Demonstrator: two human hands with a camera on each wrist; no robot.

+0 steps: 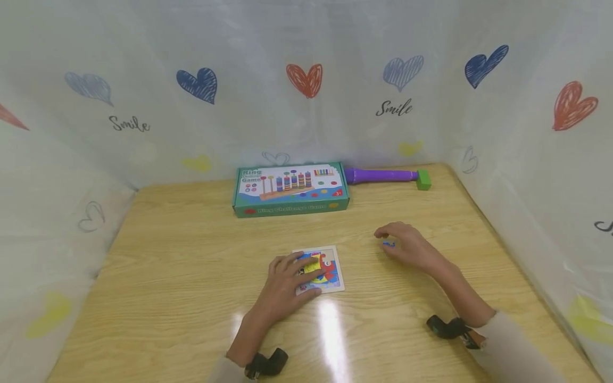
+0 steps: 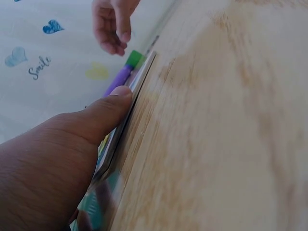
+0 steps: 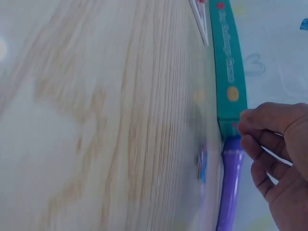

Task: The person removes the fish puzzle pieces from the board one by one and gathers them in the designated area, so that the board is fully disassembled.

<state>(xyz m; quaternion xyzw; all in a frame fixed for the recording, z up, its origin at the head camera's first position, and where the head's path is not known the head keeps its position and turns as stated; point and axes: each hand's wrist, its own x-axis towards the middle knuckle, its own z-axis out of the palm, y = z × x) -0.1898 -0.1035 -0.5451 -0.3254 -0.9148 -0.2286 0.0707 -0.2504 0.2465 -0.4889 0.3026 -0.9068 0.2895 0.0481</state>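
A small square picture puzzle board (image 1: 339,274) lies on the table in the head view, with yellow, red and blue parts and a bare beige patch near its upper right corner. My left hand (image 1: 286,282) rests over its left part, fingers spread, and the thumb (image 2: 113,108) touches the near edge in the left wrist view. My right hand (image 1: 412,250) hovers right of the board, fingers loosely bent and gripping nothing. A small blue piece (image 1: 389,244) shows between its thumb and fingers in the head view; the right wrist view shows this piece (image 3: 202,163) apart from the fingertips.
A green ring game box (image 1: 292,190) stands at the back of the wooden table (image 1: 191,255). Right of it lie a purple stick (image 1: 383,175) and a green block (image 1: 423,180). A white sheet (image 1: 258,122) with printed hearts hangs behind and at the sides.
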